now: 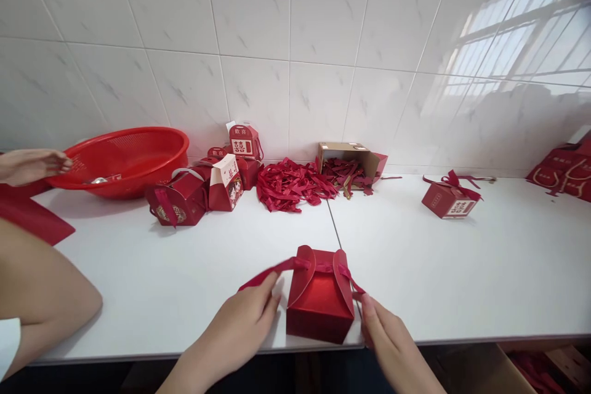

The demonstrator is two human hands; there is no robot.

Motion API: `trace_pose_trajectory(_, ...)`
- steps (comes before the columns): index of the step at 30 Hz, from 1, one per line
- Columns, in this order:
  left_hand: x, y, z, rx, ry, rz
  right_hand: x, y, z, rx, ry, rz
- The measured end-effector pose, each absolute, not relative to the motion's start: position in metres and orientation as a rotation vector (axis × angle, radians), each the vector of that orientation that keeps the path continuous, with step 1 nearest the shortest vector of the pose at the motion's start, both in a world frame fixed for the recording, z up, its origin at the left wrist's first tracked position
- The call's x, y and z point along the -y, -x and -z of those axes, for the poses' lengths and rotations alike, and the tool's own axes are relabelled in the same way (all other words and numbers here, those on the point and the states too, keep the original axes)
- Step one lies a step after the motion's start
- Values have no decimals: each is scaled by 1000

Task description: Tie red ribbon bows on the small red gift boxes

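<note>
A shiny red gift box (pixel 318 314) stands upright at the front edge of the white table. Its two curved top flaps are folded up, and a dark red ribbon (pixel 325 268) runs through them. To the left of the box, my left hand (pixel 252 314) pinches one end of the ribbon, drawn out sideways. On the other side, my right hand (pixel 381 320) grips the opposite end close to the box's right edge. Both hands are closed on the ribbon. The underside of the box is hidden.
Beside a red plastic basket (pixel 138 166), a co-worker's hand (pixel 34 166) reaches in from the left. Several finished boxes (pixel 180 200), a ribbon pile (pixel 290 184) and an open carton (pixel 369 163) line the wall. A bow-tied box (pixel 450 200) sits right; red bags (pixel 561 169) lie beyond.
</note>
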State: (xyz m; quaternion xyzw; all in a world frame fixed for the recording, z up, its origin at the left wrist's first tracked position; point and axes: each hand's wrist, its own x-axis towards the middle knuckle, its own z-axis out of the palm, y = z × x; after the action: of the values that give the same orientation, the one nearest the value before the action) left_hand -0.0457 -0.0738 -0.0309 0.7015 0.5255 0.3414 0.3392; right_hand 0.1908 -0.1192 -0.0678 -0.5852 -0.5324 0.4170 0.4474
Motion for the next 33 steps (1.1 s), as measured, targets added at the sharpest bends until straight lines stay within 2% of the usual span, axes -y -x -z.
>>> trace_pose_trajectory(5,56,44,37,-1047,-994,-1049,106,-192,73,584,1057,-1382)
trace_pose_trajectory(8,50,42,36,-811,-493,-1123,97,-194,69,214,751,-1433)
trace_pose_trajectory(11,45,40,30,-767,-312,-1249,90,-202,61,83,668,-1391)
trace_pose_trajectory(16,35,39,10,-837,-503,-1521,84,-217,38,198,776,-1067)
trace_pose_trajectory(23,25,33,-29,-903,-1128,-1818,73,-226,-10,633,855,-739)
trace_pose_trajectory(28,23,20,-67,-853,-1411,-1752,62,-221,-46,979,882,-592)
trace_pose_trajectory(33,21,4,-101,-756,-1564,-1439,58,-202,-75,1248,753,-551)
